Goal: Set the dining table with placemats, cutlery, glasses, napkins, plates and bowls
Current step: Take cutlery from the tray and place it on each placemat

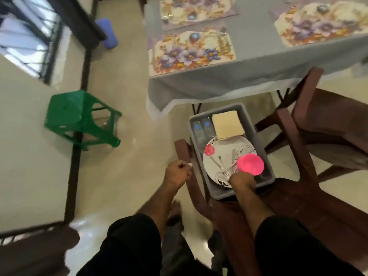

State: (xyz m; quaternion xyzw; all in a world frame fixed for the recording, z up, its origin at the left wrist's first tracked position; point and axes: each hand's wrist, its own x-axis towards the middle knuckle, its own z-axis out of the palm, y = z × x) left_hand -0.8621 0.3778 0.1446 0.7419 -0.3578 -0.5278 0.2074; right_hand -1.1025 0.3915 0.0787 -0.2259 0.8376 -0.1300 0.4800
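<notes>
A grey bin (266, 156) sits on a brown chair (298, 206). It holds a white flowered plate (221, 154), a pink bowl (250, 164), cutlery (223, 166), beige napkins (227, 125) and glasses (201, 126). My right hand (242, 181) reaches into the bin and its fingers close on the cutlery lying on the plate. My left hand (178, 173) hangs left of the bin with its fingers curled, holding nothing that I can see. Floral placemats (191, 52) lie on the grey-clothed table (219, 84), each with a glass on it.
A second brown chair (328, 124) stands to the right at the table's edge. A green plastic stool (79, 118) stands on the floor to the left, and a blue object (106, 32) lies farther back. A dark railing (77, 136) runs along the left.
</notes>
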